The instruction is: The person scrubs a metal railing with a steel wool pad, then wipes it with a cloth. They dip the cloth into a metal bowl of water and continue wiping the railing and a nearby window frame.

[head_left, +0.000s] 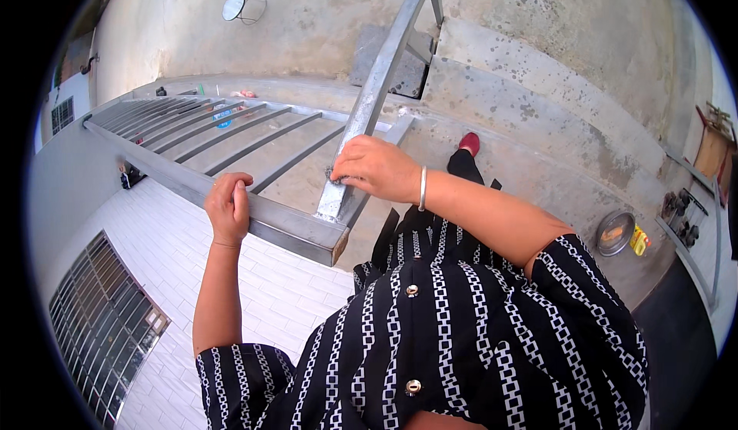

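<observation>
- The right hand (377, 170), just left of the frame's centre, has its fingers bent and closed on a small grey wad (332, 176), mostly hidden by the fingertips.
- The wad touches the sloping rail (377, 84) at the fingers' left, near its lower end; the rail's long axis runs up and rightward to the top edge. The right hand is the nearer one.
- The left hand (229, 199), left of centre and apart from the wad, has its fingers curled over the level rail (284, 218).
- Just below the wad, the level rail meets the sloping rail and blocks that end.
- Beyond the level rail, slanting bars (296, 134) reach toward the upper left.
- A red shoe (470, 144) shows right of the right hand, beside concrete steps (492, 84).
- Farther off: a metal basin (626, 218) and yellow packet (639, 240) at right; a round stool (234, 5) at upper left.
</observation>
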Demonstrator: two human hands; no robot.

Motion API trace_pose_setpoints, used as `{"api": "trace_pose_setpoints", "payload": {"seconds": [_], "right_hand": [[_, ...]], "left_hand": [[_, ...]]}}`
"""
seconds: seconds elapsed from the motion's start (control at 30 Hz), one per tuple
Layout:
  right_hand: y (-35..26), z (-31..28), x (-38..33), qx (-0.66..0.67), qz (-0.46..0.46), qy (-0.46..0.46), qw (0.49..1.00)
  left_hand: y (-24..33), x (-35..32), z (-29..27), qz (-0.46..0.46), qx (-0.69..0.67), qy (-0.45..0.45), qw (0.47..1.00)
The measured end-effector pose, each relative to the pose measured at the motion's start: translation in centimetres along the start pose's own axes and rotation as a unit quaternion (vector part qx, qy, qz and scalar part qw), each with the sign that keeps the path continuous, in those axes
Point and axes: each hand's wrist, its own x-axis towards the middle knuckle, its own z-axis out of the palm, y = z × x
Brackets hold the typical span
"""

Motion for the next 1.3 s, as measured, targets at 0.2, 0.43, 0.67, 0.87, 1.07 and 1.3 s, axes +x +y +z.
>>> {"api": "trace_pose_setpoints", "payload": {"seconds": [0.2, 0.43, 0.67, 0.87, 1.07, 1.3], "right_hand": [[8.3, -4.2, 2.3, -0.202, 0.120, 0.067, 0.970], [8.5, -4.1, 3.5, -0.165, 0.103, 0.020, 0.981], [-1.2, 0.9, 0.2, 0.000, -0.010, 0.014, 1.000], [20.3, -8.8, 4.4, -0.235, 0.147, 0.138, 0.951], [10.7, -3.3, 1.8, -0.073, -0.001, 0.138, 0.988], [21.9, -9.8, 5.7, -0.201, 0.156, 0.073, 0.964]], "left_hand": [[0.2, 0.8, -0.6, 0.002, 0.002, 0.005, 1.000], [0.7, 0.8, -0.2, 0.005, 0.015, 0.014, 1.000], [0.6, 0.5, 0.0, -0.012, 0.010, -0.008, 1.000], [1.0, 1.5, 0.1, -0.014, 0.023, -0.024, 0.999], [0.9, 1.1, 0.3, -0.029, 0.026, -0.039, 0.998], [1.8, 2.2, -0.4, -0.017, 0.041, -0.059, 0.997]]}}
